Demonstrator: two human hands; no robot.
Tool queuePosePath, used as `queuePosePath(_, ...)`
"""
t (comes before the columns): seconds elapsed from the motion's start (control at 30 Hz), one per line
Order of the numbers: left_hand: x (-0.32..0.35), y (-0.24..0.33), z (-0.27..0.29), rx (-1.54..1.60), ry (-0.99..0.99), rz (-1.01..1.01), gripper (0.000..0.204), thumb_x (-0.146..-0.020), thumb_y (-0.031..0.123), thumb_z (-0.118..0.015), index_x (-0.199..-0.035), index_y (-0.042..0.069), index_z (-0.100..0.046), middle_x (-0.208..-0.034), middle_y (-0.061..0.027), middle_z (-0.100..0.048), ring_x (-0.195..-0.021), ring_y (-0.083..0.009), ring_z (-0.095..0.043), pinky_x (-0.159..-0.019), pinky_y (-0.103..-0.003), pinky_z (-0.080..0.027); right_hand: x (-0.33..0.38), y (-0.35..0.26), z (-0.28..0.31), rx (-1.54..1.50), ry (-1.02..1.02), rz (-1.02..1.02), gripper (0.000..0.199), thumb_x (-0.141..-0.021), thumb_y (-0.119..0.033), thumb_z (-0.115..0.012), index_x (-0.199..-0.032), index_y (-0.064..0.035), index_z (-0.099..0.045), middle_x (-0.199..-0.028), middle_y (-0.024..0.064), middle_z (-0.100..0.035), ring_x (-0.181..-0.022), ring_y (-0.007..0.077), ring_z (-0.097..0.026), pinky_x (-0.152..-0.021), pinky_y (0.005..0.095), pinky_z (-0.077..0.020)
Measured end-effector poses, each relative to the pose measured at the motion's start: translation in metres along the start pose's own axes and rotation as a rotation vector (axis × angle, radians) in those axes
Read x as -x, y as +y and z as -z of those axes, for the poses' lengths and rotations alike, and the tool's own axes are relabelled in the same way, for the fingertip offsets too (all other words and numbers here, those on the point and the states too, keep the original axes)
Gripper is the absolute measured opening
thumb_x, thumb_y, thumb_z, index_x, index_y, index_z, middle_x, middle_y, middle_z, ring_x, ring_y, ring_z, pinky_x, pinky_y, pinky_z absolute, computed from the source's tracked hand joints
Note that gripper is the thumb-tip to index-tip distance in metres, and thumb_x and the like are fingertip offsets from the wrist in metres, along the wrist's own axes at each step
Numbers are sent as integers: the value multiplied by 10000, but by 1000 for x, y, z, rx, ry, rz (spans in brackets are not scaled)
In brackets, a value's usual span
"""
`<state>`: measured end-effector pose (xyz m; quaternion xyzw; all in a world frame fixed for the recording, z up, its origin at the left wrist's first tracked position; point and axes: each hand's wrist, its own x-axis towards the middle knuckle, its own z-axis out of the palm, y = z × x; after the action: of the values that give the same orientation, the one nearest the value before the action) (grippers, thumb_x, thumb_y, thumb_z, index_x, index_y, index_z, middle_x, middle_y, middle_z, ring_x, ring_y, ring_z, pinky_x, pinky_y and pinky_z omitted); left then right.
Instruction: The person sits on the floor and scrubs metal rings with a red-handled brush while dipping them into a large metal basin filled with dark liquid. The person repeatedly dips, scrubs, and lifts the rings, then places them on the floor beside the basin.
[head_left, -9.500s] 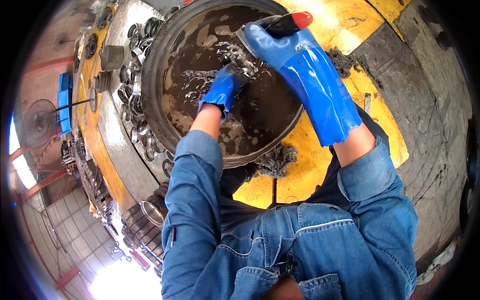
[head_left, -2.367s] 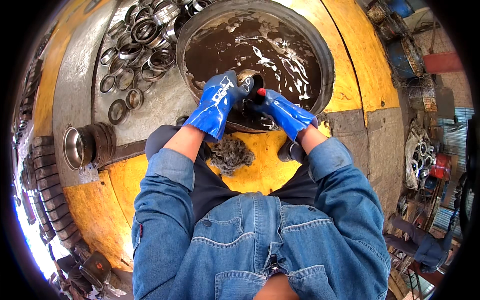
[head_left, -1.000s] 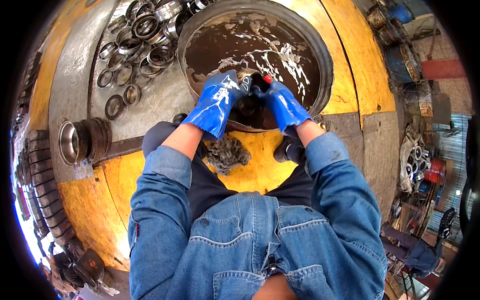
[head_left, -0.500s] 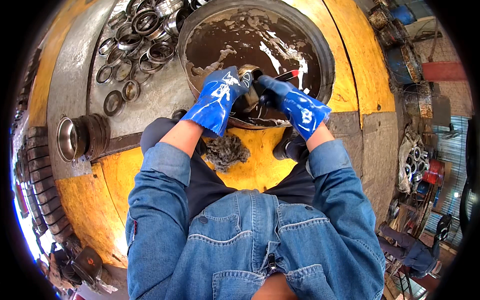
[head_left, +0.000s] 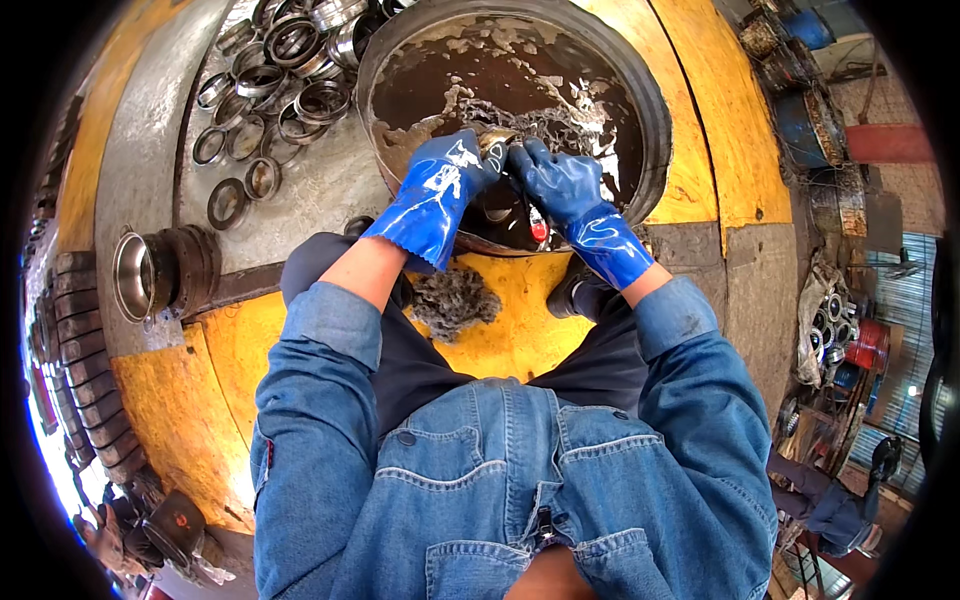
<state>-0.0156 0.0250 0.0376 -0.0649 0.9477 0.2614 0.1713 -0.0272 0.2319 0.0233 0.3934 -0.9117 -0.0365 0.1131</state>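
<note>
Both my hands wear blue rubber gloves and meet over the near side of a round metal tub (head_left: 655,115) of dark liquid. My left hand (head_left: 445,185) is closed round a dirty metal ring (head_left: 497,140), mostly hidden by the gloves. Closed against its right side, my right hand (head_left: 568,185) grips a tool with a red-and-black handle (head_left: 539,228). The red end points toward me, and the working end is hidden. Wet streaks and ripples show on the liquid just beyond the gloves.
Many metal rings (head_left: 262,82) lie on a metal sheet left of the tub. Nearer, some stacked rings (head_left: 145,275) stand by the edge. A grey tangle of steel wool (head_left: 455,303) lies between my feet on the yellow floor. Drums (head_left: 805,125) line the right side.
My right hand has turned over, so the tool's red end has swung from far right to near me. Liquid beyond the hands is newly stirred. My left hand has hardly moved.
</note>
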Motion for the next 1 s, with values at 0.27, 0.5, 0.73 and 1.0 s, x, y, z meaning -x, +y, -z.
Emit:
queuePosePath(0.27,2,1,-3,-38,61,-48,596,-978,589,-537,-1176,70,-751,-1111,-225,-761,-1056,-415,-729,-945,-492,-569,-8,13,-19,-794,-505,-884,412,-964,-461,-729,-1093,-70,-753,-838,131,-737,-790,272,-722,-750,408,-575)
queuePosePath(0.5,4,4,0,-21,10,-46,657,-977,643,-539,-1174,37,-696,-1142,-263,-735,-1105,-430,-696,-959,-502,-540,5,9,23,-1737,-548,-1065,416,-969,-449,-771,-1088,-51,-752,-814,46,-723,-678,127,-668,-602,256,-532)
queuePosePath(0.73,4,-1,0,23,22,-14,648,-978,655,-571,-1213,64,-695,-1150,-228,-747,-1113,-423,-698,-957,-496,-541,-15,5,44,-1388,-616,-927,491,-951,-512,-751,-1030,-29,-779,-829,63,-754,-643,140,-677,-577,295,-520)
queuePosePath(1.0,22,0,-9,102,8,-14,653,-889,570,-685,-1290,54,-680,-1191,-236,-742,-1154,-402,-699,-1003,-476,-535,30,30,-59,-877,-307,-936,513,-901,-516,-736,-1117,-51,-747,-1050,213,-772,-1012,391,-734,-897,440,-574)
